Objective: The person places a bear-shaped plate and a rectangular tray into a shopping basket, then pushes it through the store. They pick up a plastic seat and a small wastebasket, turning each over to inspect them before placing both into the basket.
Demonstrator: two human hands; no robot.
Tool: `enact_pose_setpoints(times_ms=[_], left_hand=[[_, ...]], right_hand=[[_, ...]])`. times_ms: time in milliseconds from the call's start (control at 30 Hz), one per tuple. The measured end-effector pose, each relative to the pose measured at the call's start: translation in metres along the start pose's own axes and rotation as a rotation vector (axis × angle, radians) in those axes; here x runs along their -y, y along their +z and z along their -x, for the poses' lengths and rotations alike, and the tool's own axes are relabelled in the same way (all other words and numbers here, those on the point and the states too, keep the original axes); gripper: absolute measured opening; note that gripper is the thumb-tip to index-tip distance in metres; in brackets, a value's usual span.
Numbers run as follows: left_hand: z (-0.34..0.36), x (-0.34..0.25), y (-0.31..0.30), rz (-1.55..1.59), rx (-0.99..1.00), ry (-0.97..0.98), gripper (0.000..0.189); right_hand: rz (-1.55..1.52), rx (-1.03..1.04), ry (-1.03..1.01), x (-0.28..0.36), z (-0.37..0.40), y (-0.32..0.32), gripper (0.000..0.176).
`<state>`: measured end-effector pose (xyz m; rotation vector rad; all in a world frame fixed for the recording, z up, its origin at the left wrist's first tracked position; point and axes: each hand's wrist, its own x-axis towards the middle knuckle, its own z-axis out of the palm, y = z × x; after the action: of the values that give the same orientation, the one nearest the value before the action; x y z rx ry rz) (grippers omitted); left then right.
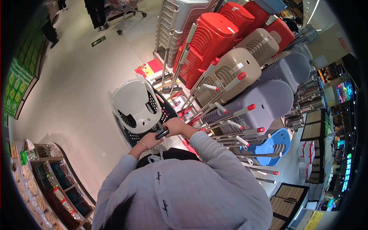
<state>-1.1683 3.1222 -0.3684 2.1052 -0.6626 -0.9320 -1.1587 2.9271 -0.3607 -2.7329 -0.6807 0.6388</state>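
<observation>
Both hands meet at a black handle [162, 133] just below the middle of the view. My left hand [150, 141] is closed on its left end, with a thin bracelet at the wrist. On the right end, my right hand [175, 127] has its fingers wrapped round the same handle. Beyond the hands sits a dark basket [167, 109] with holes in its sides. A white plastic chair or stool [135, 100] with dark perforated openings lies in it and rises above its rim. The basket's underside is hidden.
Stacks of red stools [216, 28], beige stools [241, 69] and grey stools [264, 101] stand close on the right, with red-tipped poles [245, 111] jutting out. Snack shelves [57, 184] are at lower left. A person [96, 13] stands near a cart [124, 11] at the top.
</observation>
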Motion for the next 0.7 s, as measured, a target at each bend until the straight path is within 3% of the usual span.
enact_pose_setpoints(times_ms=[333, 700], left_hand=[[-0.006, 0.008, -0.027, 0.037, -0.057, 0.014, 0.043], [-0.019, 0.023, -0.029, 0.067, 0.016, 0.004, 0.039]], right_hand=[[0.017, -0.088, 0.017, 0.001, -0.023, -0.009, 0.03], [0.041, -0.124, 0.009, 0.003, -0.026, -0.012, 0.028]])
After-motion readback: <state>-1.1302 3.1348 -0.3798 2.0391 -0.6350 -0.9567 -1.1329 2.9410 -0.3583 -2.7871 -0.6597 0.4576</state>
